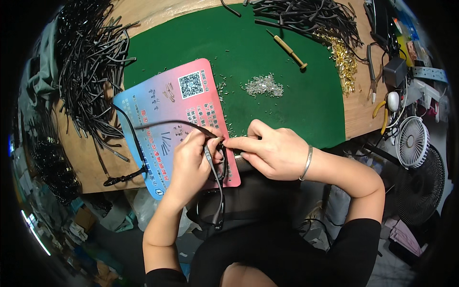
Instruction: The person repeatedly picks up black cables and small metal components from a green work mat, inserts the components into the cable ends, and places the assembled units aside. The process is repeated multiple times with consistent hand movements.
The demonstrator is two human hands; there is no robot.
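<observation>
My left hand (189, 160) is closed around a pair of dark eyeglasses (218, 186) at the table's near edge. One temple arm reaches left over a pink-and-blue printed mat (210, 76); the other hangs toward my lap. My right hand (279, 153) comes in from the right, its index fingertip meeting my left fingertips at the frame. Its other fingers are curled, and whatever tiny part lies between the fingertips is hidden. Another dark eyeglass frame (125, 179) rests across the mat's left edge. Small metal parts (168, 92) lie on the mat.
On the green cloth (181, 43) are a heap of tiny silver pieces (264, 87) and a brass screwdriver (289, 49). Black temple arms (91, 71) pile up at left, more (311, 19) at back right beside gold-coloured pieces (345, 62). Pliers (381, 115) and a white fan (412, 142) stand right.
</observation>
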